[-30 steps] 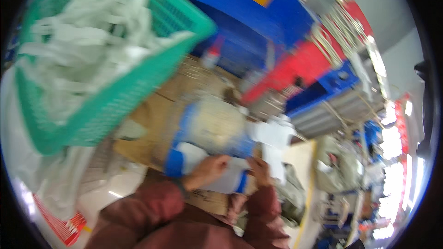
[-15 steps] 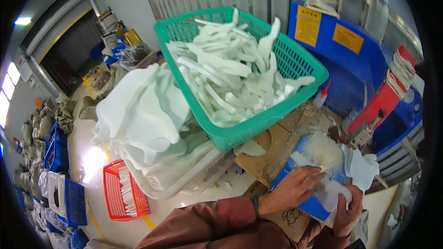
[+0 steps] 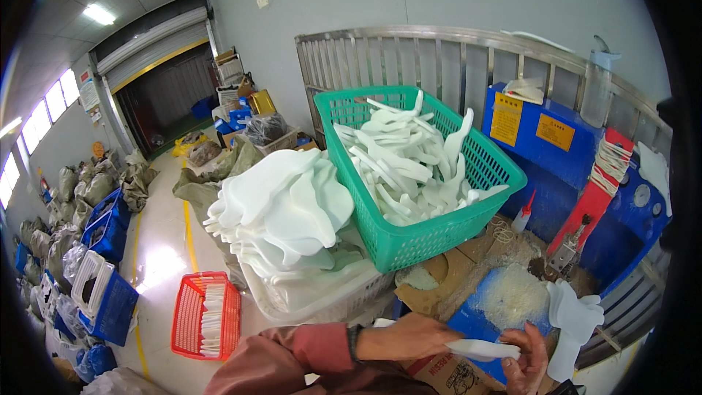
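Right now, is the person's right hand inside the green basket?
No, the right hand is at the end of a slim white piece, lower in the picture and clear of the green basket.

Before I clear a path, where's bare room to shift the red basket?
Bare floor lies between the red basket and the blue crate to its left. Crowded: the green basket, heaped with white pieces, and the dusty blue board by the right hand.
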`<action>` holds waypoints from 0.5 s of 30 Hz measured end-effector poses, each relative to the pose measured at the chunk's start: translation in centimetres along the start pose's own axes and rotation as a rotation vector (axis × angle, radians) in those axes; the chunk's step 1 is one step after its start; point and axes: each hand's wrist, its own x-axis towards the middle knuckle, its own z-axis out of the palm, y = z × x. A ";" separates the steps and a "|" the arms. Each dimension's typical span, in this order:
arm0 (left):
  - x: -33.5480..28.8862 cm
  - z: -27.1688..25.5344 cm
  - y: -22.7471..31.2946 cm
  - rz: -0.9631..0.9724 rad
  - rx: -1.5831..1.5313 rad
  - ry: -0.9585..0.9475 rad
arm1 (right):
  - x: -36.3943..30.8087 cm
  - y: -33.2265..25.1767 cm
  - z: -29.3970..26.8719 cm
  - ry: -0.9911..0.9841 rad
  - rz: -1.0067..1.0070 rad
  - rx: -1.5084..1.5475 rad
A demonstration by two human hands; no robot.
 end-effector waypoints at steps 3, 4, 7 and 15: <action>-2.9 -5.0 1.9 -0.072 0.203 0.228 | -0.5 0.5 0.3 0.095 -0.013 0.199; -4.3 -7.4 2.7 -0.108 0.274 0.305 | -0.7 0.8 0.3 0.076 0.028 0.152; -9.2 -15.6 4.8 -0.207 0.680 0.584 | -1.4 2.0 0.3 0.023 0.136 0.086; -24.0 -32.1 -12.7 -0.661 1.597 0.744 | -3.8 1.2 2.0 -0.003 0.418 0.064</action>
